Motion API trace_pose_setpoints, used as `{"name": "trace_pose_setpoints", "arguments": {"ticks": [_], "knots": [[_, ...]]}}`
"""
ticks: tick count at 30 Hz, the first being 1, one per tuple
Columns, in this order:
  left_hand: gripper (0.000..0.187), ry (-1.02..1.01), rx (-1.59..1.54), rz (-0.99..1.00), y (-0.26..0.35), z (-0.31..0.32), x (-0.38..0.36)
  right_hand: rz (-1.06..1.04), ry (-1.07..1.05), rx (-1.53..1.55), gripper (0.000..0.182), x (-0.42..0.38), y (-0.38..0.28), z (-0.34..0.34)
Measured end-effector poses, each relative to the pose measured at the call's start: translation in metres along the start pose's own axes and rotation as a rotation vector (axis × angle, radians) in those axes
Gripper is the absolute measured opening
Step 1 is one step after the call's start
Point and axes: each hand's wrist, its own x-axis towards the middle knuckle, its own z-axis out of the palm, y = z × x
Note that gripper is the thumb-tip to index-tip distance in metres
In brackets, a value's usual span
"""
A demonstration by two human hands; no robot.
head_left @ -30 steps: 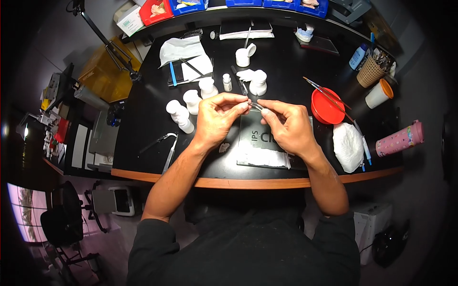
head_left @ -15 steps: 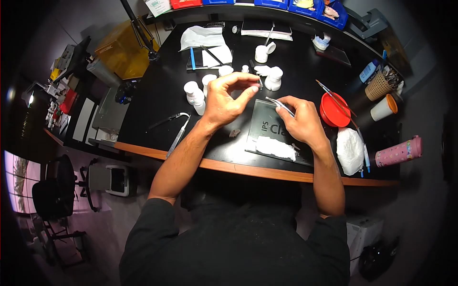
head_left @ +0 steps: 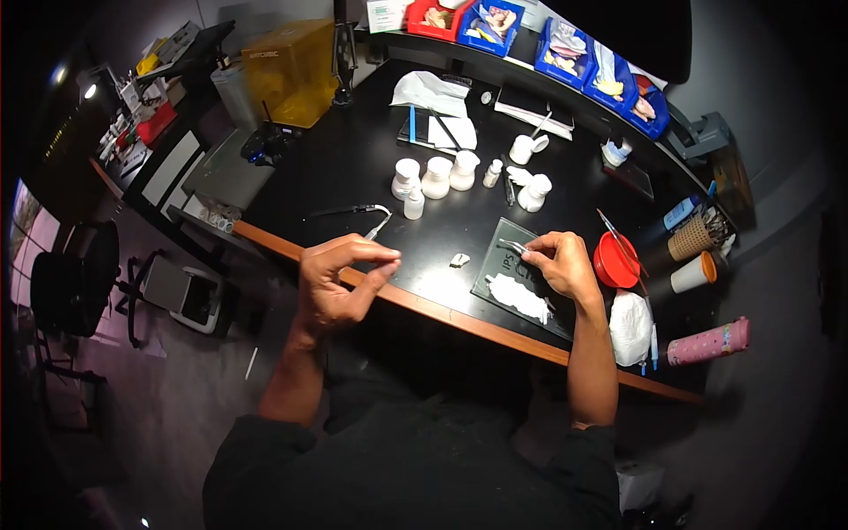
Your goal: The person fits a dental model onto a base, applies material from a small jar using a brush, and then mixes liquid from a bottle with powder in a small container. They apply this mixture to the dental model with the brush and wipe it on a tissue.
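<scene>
In the head view my left hand hovers by the table's front edge. Its thumb and index finger are pinched together; anything between the tips is too small to make out. My right hand grips slim silver tweezers, tips pointing left above a glass slab printed "IPS". White material, paper or powder, lies along the slab's near side. Between my hands, a small pale grey lump rests on the black table.
Several white jars and a small bottle stand beyond my left hand. To the right are a red bowl, a crumpled white wad and a pink bottle. A bent-necked handpiece lies left.
My left hand has drawn back from over the jars toward the table's front left. My right hand keeps the tweezers over the slab. The head view has shifted and turned.
</scene>
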Motion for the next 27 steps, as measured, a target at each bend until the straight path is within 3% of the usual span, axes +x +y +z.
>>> {"name": "trace_pose_setpoints", "arguments": {"ticks": [6, 11, 16, 27], "knots": [[0.013, 0.089, 0.159, -0.15, -0.022, -0.044, -0.023, 0.106, -0.117, 0.009, 0.016, 0.006, -0.011, -0.009], [0.011, 0.123, 0.283, -0.204, -0.06, -0.075, -0.021, 0.051, -0.161, -0.074, 0.016, 0.014, -0.009, -0.013], [0.013, 0.304, 0.427, -0.198, -0.105, -0.101, -0.005, 0.06, -0.212, -0.223, 0.017, 0.02, -0.02, -0.017], [0.022, 0.254, 0.538, -0.225, -0.134, -0.105, -0.001, 0.114, -0.19, -0.243, 0.018, 0.02, -0.021, -0.013]]}}
